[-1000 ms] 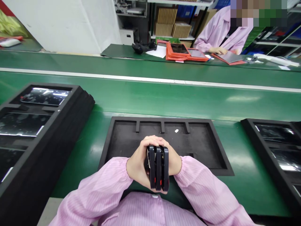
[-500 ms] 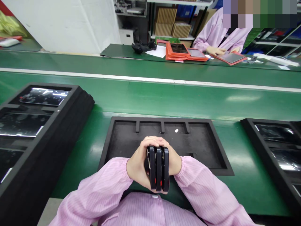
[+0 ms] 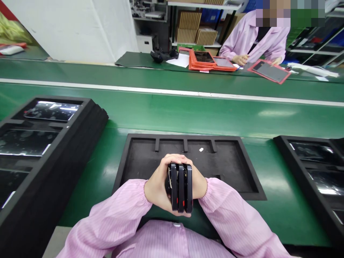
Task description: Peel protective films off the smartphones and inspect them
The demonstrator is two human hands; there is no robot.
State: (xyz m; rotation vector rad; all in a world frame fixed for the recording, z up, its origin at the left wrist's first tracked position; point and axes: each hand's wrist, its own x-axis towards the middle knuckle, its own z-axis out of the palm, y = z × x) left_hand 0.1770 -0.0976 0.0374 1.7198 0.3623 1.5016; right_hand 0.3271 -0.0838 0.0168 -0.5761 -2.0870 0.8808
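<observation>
Three dark phones (image 3: 181,188) stand on edge, side by side, between my two hands, their narrow sides facing me and small red marks near the lower ends. My left hand (image 3: 158,188) closes round them from the left, its palm behind and under the stack. From the other side my right hand (image 3: 198,182) presses against them, with its fingers folded over at the far end and partly hidden. Just beyond and beneath lies a black foam tray (image 3: 158,168) with shallow dividers along its far side and a small white scrap (image 3: 201,149) in it.
A tall stack of black foam trays (image 3: 88,143) holding glossy phone screens rises at left. Another such tray (image 3: 285,154) sits at right. Across the green bench (image 3: 188,111), a co-worker (image 3: 258,39) handles a red-edged panel (image 3: 270,71) beside a pile of similar panels (image 3: 202,59).
The phones have tipped slightly, their near lower ends rising a little, while my hands stay clasped round them. Across the bench, the co-worker's panel has shifted right and turned.
</observation>
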